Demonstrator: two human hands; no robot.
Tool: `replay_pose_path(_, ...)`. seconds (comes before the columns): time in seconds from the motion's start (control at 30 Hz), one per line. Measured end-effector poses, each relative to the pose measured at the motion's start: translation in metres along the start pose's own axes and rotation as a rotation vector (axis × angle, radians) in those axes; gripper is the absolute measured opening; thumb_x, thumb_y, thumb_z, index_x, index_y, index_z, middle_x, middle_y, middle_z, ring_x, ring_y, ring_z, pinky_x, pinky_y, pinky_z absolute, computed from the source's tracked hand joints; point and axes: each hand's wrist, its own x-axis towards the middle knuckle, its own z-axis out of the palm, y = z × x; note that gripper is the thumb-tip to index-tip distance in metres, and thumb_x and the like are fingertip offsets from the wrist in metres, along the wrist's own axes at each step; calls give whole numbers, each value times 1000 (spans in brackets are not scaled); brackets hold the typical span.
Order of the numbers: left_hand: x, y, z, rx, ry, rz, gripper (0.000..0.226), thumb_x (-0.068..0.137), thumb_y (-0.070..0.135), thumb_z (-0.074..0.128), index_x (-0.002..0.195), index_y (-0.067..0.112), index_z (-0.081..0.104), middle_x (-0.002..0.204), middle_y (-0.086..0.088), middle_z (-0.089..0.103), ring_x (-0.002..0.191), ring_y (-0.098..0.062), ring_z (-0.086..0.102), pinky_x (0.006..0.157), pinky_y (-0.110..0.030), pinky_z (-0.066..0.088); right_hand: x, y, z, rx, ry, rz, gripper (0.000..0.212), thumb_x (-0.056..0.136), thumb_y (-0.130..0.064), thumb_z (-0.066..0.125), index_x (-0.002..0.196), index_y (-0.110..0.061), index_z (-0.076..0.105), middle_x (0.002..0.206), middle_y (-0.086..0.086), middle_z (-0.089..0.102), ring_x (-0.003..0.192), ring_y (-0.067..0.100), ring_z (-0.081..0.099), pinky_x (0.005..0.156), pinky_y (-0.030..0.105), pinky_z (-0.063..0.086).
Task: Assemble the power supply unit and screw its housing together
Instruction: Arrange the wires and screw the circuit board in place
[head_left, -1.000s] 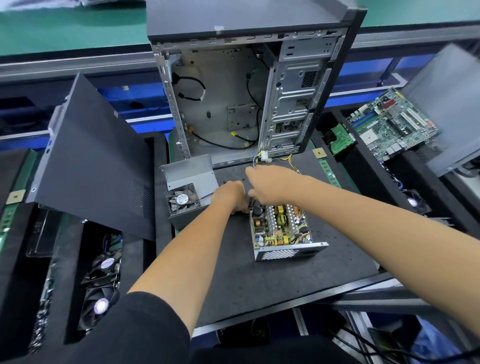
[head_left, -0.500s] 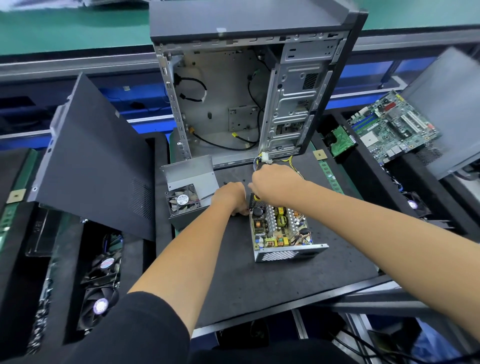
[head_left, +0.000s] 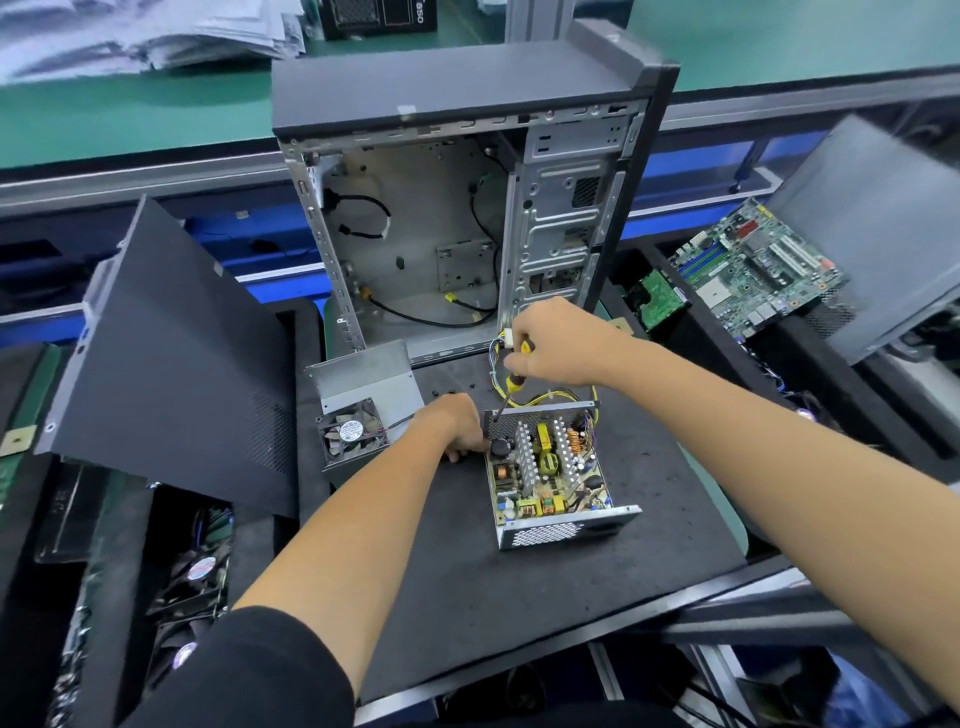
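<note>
The open power supply base (head_left: 550, 475) sits on the black mat (head_left: 519, 597), its circuit board exposed and yellow wires trailing from its far end. My right hand (head_left: 550, 345) grips a yellow-handled screwdriver (head_left: 511, 384), whose tip points down at the far left corner of the base. My left hand (head_left: 454, 426) rests against the left side of the base, fingers curled at its wall. The grey housing cover with its fan (head_left: 358, 415) lies to the left, apart from the base. A few small black screws (head_left: 452, 391) lie on the mat behind my left hand.
An open computer case (head_left: 467, 218) stands upright behind the mat. A black side panel (head_left: 171, 364) leans at the left. A green motherboard (head_left: 753, 267) rests at the right, by another grey panel (head_left: 872, 234). Spare fans (head_left: 200, 571) fill a tray at the lower left.
My right hand has lifted up and away from the base, and the screwdriver in it now shows. The camera view has tilted upward. My left hand stays at the base's left side.
</note>
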Motion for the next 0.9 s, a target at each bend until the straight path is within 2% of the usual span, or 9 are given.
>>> replay_pose_path(0.1, -1, 2, -1, -20, -27, 15, 20, 86, 22, 65, 73, 7, 65, 78, -8, 72, 55, -17, 66, 79, -35, 59, -2, 0, 3, -18, -21, 8, 27, 86, -27, 61, 91, 0, 64, 79, 10, 57, 56, 14, 40, 49, 28, 32)
replay_pose_path(0.17, -3, 5, 0, 46, -19, 23, 18, 88, 19, 61, 75, 6, 64, 79, -11, 73, 59, -20, 69, 78, -36, 59, -2, 1, 3, -17, -24, 17, 27, 85, -26, 61, 90, 0, 64, 78, 14, 58, 57, 19, 42, 50, 29, 34)
replay_pose_path(0.27, -9, 8, 4, 213, 65, 52, 12, 87, 17, 53, 83, 7, 58, 79, -6, 67, 78, -25, 70, 76, -35, 56, -1, 2, 2, -17, -26, 6, 24, 84, -26, 61, 89, -3, 65, 81, 15, 62, 58, 20, 45, 49, 29, 35)
replay_pose_path(0.37, -10, 5, 6, 297, 177, 111, 24, 87, 30, 53, 101, 11, 57, 104, -8, 62, 98, -31, 61, 74, -34, 46, -1, -1, 2, -24, -36, -13, 20, 85, -25, 61, 86, -5, 63, 73, 10, 58, 53, 14, 42, 46, 28, 33)
replay_pose_path(0.43, -10, 3, 7, 292, 201, 136, 25, 86, 34, 54, 98, 13, 58, 109, -10, 63, 99, -32, 61, 75, -35, 45, 0, -2, 3, -28, -46, -23, 16, 86, -25, 61, 84, -9, 61, 66, 5, 54, 52, 12, 43, 47, 28, 34)
replay_pose_path(0.53, -10, 3, 8, 275, 197, 121, 24, 85, 35, 55, 94, 13, 58, 107, -11, 65, 99, -33, 61, 78, -36, 47, 0, -2, 6, -31, -52, -24, 15, 85, -25, 61, 81, -10, 60, 61, 1, 50, 60, 16, 49, 48, 27, 35)
replay_pose_path(0.73, -10, 5, 4, 183, 149, 61, 28, 82, 31, 58, 62, 15, 46, 83, -10, 66, 90, -30, 64, 80, -39, 54, 3, 1, 12, -41, -84, -25, 15, 85, -27, 60, 81, -12, 62, 73, 8, 67, 64, 19, 59, 48, 26, 36)
replay_pose_path(0.8, -10, 6, 3, 161, 142, 54, 29, 81, 31, 60, 61, 15, 47, 69, -4, 57, 87, -29, 65, 78, -38, 54, 3, 1, 13, -39, -90, -33, 14, 84, -26, 60, 81, -13, 61, 75, 9, 67, 70, 21, 62, 49, 26, 37)
replay_pose_path(0.9, -9, 7, -3, 188, 96, 72, 24, 79, 28, 65, 69, 10, 53, 78, -7, 64, 83, -27, 65, 78, -37, 55, 4, 2, 11, -15, -55, -23, 15, 84, -27, 62, 82, -12, 63, 76, 11, 65, 68, 22, 58, 51, 28, 40)
